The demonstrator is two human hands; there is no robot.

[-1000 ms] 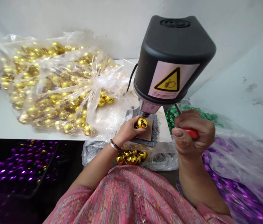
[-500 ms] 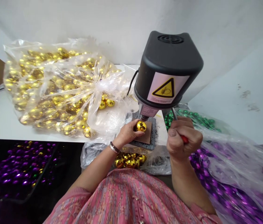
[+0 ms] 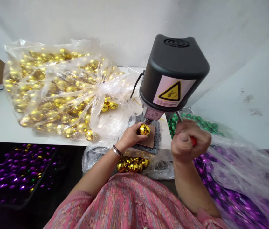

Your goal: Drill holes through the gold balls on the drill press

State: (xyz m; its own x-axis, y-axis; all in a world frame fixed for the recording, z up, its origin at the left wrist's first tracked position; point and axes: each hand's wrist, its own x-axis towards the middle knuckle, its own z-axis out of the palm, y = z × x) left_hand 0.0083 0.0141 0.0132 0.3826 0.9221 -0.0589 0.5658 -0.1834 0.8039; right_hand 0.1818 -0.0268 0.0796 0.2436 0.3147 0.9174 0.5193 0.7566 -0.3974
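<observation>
My left hand is closed around the side of a gold faceted ball, which has a dark spot on top. The ball is just below the chuck of a black bench drill press; whether a bit touches it I cannot make out. Under the ball lies a brown board on the grey drill base. My right hand is wrapped around the red-tipped feed lever at the drill's right side.
A clear bag of gold balls fills the table's left. More gold balls lie in plastic by my lap. Purple balls sit in a dark bin, lower left. Green beads and bagged purple balls are at right.
The lever and my right hand have shifted slightly to the right and down in view. The whole view has shifted a little too. My left hand still holds the gold ball.
</observation>
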